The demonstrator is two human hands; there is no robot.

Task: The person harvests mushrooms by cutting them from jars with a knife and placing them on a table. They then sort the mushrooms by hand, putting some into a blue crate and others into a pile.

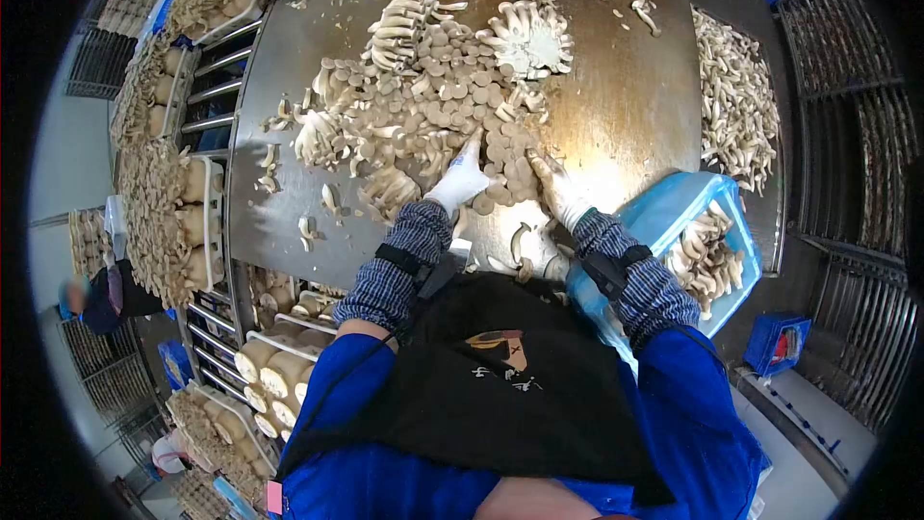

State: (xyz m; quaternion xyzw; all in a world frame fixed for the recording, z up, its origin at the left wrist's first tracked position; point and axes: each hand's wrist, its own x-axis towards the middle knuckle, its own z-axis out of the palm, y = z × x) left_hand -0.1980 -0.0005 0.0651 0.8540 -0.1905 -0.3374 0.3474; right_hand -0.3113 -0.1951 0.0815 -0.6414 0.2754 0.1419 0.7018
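Observation:
Both hands are at the front edge of a large heap of mushrooms (448,77) with flat grey-brown caps and pale stems. My left hand (459,181), in a white glove, presses against the left side of a mushroom clump (508,149). Its fingers point away from me along the caps. On the clump's other side is my right hand (558,190), in a stained pale glove, with its fingertips against the edge caps. The clump sits between the two hands; the undersides of the fingers are hidden. A pale fanned cluster (529,40) lies beyond them, base showing.
The metal table (635,87) carries scattered loose mushrooms. At right stands a blue-lined container (741,221) of mushrooms, with a long bin of mushrooms (736,96) behind it. White crates (214,221) of bottled mushrooms sit on rollers at left. Other people (101,299) are farther left.

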